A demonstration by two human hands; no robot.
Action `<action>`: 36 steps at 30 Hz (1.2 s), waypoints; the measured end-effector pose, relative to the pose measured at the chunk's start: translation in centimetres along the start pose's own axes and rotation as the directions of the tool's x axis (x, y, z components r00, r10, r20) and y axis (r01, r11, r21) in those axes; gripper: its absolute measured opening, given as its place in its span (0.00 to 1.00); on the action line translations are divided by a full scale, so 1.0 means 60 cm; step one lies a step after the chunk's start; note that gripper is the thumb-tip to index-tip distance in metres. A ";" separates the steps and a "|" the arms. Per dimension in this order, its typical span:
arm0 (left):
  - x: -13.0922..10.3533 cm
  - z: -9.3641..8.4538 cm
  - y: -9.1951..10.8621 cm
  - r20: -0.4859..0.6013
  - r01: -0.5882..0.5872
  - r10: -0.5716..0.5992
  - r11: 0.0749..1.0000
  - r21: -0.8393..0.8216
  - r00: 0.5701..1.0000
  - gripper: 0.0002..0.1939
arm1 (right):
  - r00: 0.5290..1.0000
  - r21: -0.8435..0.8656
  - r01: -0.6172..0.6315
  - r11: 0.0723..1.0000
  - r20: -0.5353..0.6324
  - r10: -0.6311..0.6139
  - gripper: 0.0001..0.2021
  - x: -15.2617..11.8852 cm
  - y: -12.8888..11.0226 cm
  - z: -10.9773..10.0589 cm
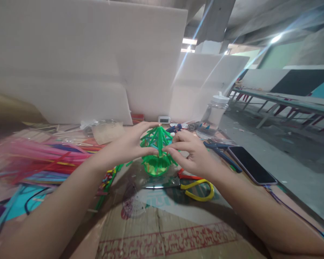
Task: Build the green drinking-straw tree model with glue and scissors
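A green cone-topped craft piece (156,163), made of fuzzy stems, stands upright at the middle of the table. My left hand (128,142) holds it from the left, with a finger at its tip and the thumb against its lower front. On the right side, my right hand (190,149) has its fingertips pinched together at the front of the piece; anything small between them is hidden. Scissors with red and yellow handles (199,189) lie just below my right hand, blades pointing left. A clear round plastic piece (134,205) lies nearer to me.
Pink, red and blue fuzzy stems (54,158) are heaped at the left. At the right lie a phone (251,164) with a cable and dark-handled pliers (226,158). A clear bottle (217,109) and a small white digital device (164,119) stand at the back.
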State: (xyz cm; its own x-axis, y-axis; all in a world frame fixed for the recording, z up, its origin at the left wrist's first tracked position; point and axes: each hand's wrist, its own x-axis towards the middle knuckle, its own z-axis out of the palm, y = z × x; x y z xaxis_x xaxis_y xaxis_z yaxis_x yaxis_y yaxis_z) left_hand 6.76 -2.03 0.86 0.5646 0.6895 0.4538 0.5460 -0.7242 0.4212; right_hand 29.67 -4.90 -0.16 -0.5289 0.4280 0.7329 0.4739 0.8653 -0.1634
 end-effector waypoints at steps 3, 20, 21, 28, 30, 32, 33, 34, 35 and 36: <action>0.002 0.002 0.004 -0.009 0.002 -0.002 1.000 0.005 1.000 0.33 | 1.000 -0.002 0.000 1.000 0.006 0.000 0.13 0.000 0.001 0.002; 0.003 -0.004 0.003 -0.012 -0.008 0.008 0.998 0.056 1.000 0.28 | 0.985 -0.046 0.095 0.994 0.147 -0.088 0.06 0.002 0.001 0.000; 0.003 -0.003 0.003 -0.017 -0.009 0.010 0.998 0.059 1.000 0.28 | 0.983 -0.049 0.104 0.993 0.155 -0.095 0.07 0.002 0.001 0.001; 0.003 0.000 -0.003 -0.037 -0.032 0.034 0.998 0.047 0.999 0.28 | 0.982 -0.018 0.140 0.990 0.127 -0.137 0.08 0.000 0.005 0.009; 0.003 0.000 -0.004 -0.040 -0.035 0.037 0.998 0.049 0.999 0.28 | 0.982 -0.019 0.141 0.990 0.129 -0.137 0.08 0.000 0.006 0.009; 0.004 0.000 -0.006 -0.041 -0.036 0.038 0.998 0.051 0.998 0.28 | 0.982 -0.011 0.134 0.991 0.134 -0.132 0.08 0.000 0.006 0.006; 0.005 0.000 -0.006 -0.040 -0.037 0.039 0.998 0.053 0.998 0.28 | 0.982 -0.001 0.129 0.992 0.138 -0.127 0.08 0.000 0.006 0.004; 0.005 -0.001 -0.007 -0.038 -0.036 0.039 0.998 0.057 0.999 0.28 | 0.983 0.014 0.119 0.993 0.138 -0.120 0.08 0.001 0.006 0.001; 0.005 -0.002 -0.006 -0.033 -0.034 0.036 0.998 0.060 0.999 0.28 | 0.985 0.032 0.104 0.994 0.135 -0.107 0.07 0.001 0.007 -0.002; 0.004 -0.003 -0.006 -0.030 -0.028 0.029 0.998 0.062 0.999 0.28 | 0.988 0.050 0.081 0.995 0.131 -0.087 0.07 0.001 0.008 -0.006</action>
State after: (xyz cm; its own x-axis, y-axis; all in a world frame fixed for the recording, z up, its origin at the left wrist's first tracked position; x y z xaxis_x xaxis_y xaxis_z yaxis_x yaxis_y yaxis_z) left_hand 6.59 -1.62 0.98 0.5617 0.6673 0.4891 0.5673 -0.7410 0.3593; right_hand 30.10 -4.56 0.08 -0.6554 0.3819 0.6516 0.3941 0.9089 -0.1363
